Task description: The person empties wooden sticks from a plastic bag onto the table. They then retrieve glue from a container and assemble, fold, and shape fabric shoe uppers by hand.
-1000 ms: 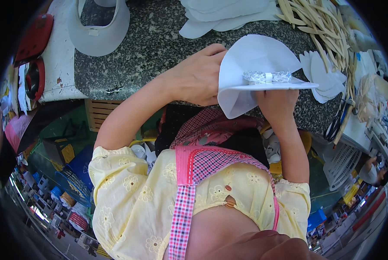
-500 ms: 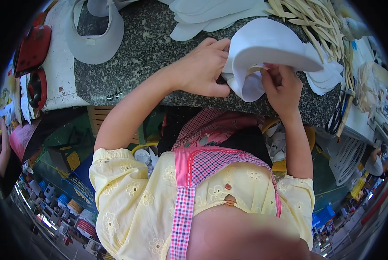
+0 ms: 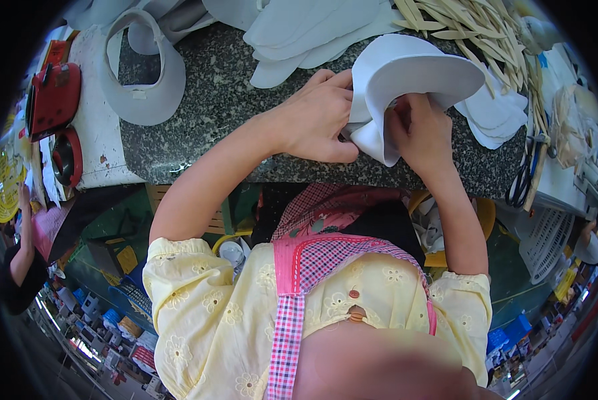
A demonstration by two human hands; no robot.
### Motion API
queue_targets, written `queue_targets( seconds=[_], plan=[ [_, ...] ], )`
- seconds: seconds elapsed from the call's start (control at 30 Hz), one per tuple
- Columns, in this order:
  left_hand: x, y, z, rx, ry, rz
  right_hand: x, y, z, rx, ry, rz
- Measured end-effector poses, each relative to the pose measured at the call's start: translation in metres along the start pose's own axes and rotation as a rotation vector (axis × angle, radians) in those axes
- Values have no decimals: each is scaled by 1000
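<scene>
A white sun visor (image 3: 419,75), its wide curved brim uppermost, is held over the speckled dark stone tabletop (image 3: 225,87). My left hand (image 3: 320,117) grips its left edge; the fingertips go out of sight behind the white material and the thumb lies below. My right hand (image 3: 420,130) reaches into the hollow under the brim, fingers bent together against the inner band. The brim hides those fingertips, so I cannot make out whether they hold anything small besides the visor.
Another white visor (image 3: 145,107) lies at the left. Flat white pieces (image 3: 319,33) are piled at the back, with more (image 3: 495,113) at right beside narrow beige strips (image 3: 472,30). Scissors (image 3: 520,180) hang by the right edge. A red device (image 3: 57,100) stands far left.
My right fingers have moved further in under the visor's brim, and the brim has tilted a little. The left hand keeps its grip. The whole view has shifted slightly.
</scene>
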State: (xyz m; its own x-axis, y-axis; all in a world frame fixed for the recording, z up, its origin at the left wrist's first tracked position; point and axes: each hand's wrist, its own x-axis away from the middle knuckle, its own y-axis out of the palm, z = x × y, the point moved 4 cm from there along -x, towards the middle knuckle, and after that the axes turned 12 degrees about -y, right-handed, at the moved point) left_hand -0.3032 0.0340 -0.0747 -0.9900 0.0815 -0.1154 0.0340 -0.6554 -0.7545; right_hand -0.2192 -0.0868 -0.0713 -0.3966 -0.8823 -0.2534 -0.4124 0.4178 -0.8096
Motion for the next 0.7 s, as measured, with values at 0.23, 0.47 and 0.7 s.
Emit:
queue_targets(
  seconds=[0.23, 0.47, 0.7],
  plan=[
    [1, 6, -4, 152, -120, -138, 22, -7, -8, 71, -355, 91],
    [5, 2, -1, -26, 37, -14, 21, -8, -6, 186, -415, 31],
    [-14, -14, 7, 701, -403, 45, 39, -7, 10, -916, 54, 69]
  ],
)
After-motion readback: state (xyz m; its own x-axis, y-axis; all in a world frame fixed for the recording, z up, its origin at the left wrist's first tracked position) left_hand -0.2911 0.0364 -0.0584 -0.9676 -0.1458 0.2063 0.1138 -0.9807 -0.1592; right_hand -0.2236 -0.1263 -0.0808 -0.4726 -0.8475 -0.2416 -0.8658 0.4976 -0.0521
